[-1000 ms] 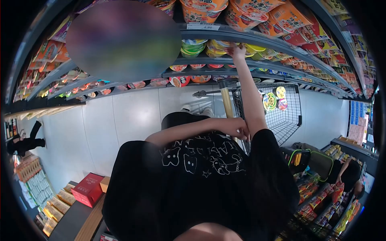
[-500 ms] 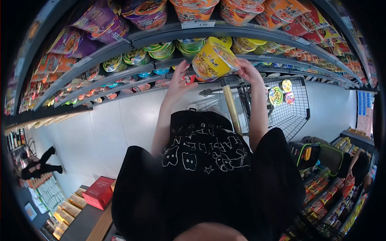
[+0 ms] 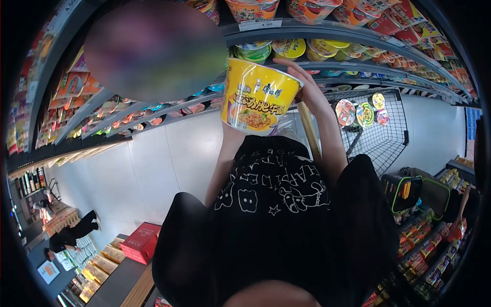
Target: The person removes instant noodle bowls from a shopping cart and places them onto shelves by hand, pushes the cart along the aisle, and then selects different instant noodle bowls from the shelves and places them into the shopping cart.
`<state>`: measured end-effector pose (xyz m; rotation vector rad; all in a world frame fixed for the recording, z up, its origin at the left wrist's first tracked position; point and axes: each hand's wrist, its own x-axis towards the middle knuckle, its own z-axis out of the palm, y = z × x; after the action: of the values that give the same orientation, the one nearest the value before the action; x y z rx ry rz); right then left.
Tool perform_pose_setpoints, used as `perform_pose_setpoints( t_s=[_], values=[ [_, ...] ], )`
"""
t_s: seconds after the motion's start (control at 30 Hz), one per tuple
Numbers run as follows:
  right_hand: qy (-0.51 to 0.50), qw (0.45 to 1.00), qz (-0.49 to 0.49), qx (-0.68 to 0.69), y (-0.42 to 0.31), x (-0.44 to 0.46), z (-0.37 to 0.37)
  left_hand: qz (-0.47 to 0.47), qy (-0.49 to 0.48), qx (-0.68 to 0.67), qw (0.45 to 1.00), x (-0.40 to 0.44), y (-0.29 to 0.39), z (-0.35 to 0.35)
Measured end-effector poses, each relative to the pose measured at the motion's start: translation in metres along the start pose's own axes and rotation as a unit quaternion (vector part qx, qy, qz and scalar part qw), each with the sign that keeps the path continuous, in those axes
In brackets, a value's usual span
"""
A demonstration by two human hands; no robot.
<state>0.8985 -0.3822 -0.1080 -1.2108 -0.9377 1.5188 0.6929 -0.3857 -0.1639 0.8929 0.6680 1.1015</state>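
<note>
A yellow tub of instant noodles (image 3: 263, 100) is held up in front of me, its printed front and Chinese lettering facing the camera, slightly tilted. My right hand (image 3: 309, 87) grips it at the upper right, fingers reaching along the lid edge behind it. My left hand (image 3: 232, 134) is at the tub's lower left; only the wrist area shows, as the tub hides the fingers. Behind the tub, a shelf carries green and yellow noodle tubs (image 3: 289, 48).
A wire shopping cart (image 3: 394, 138) stands at right with several noodle tubs (image 3: 365, 114) in it. Shelving with a price tag (image 3: 261, 24) spans the front. A red box (image 3: 140, 242) sits behind at left. Another person (image 3: 74, 236) is at far left. A blurred oval covers the upper left.
The yellow tub has come nearer and turned so its front label faces me. My left hand, earlier apart from the tub with fingers spread, is now behind it. The view has shifted left.
</note>
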Motion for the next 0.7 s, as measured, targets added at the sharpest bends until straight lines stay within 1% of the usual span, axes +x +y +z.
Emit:
perform_pose_setpoints(
  t_s=[0.03,0.1,0.13,0.17,0.23,0.3,0.37,0.4,0.47,0.5,0.53,0.57,0.6,0.63,0.7],
  values=[
    [-0.002,1.0,-0.001,0.0,0.003,0.003,0.002,0.002,0.001,0.0,1.0,-0.001,-0.002,0.0],
    [0.012,0.994,-0.095,0.043,0.007,0.008,0.005,0.054,0.016,-0.008,0.998,-0.001,-0.003,0.003],
    [0.012,0.994,-0.095,0.043,0.008,0.008,0.006,0.044,0.037,0.013,0.998,-0.003,-0.003,0.005],
    [0.023,0.992,-0.107,0.065,0.007,0.007,0.008,0.045,0.037,0.013,0.998,-0.001,-0.001,0.004],
    [0.033,0.988,-0.12,0.087,0.005,0.002,0.011,0.104,0.064,0.162,0.979,0.004,0.002,0.002],
    [0.022,0.986,-0.131,0.099,0.001,-0.005,0.014,0.109,0.078,0.17,0.976,0.004,0.009,0.01],
    [0.01,0.986,-0.135,0.099,-0.003,-0.011,0.015,0.154,0.091,0.188,0.966,0.005,0.008,0.012],
    [-0.003,0.985,-0.138,0.1,-0.007,-0.016,0.017,0.154,0.088,0.187,0.966,0.004,0.007,0.015],
    [0.018,0.985,-0.149,0.079,-0.013,-0.026,0.024,0.211,0.156,0.231,0.937,0.001,0.006,0.022],
    [0.036,0.985,-0.159,0.059,-0.015,-0.028,0.025,0.211,0.154,0.23,0.937,0.0,0.009,0.026],
    [0.019,0.977,-0.201,0.075,-0.009,-0.028,0.021,0.262,0.147,0.256,0.919,-0.001,0.013,0.032],
    [0.021,0.977,-0.201,0.074,-0.007,-0.028,0.021,0.312,0.139,0.282,0.897,-0.002,0.015,0.035],
    [0.003,0.973,-0.214,0.088,-0.005,-0.027,0.022,0.374,0.113,0.351,0.851,0.0,0.017,0.031],
    [-0.014,0.969,-0.226,0.102,-0.003,-0.027,0.024,0.374,0.111,0.351,0.852,0.0,0.019,0.033],
    [-0.004,0.97,-0.212,0.122,-0.006,-0.028,0.023,0.447,0.077,0.456,0.766,-0.003,0.024,0.037]
  ],
)
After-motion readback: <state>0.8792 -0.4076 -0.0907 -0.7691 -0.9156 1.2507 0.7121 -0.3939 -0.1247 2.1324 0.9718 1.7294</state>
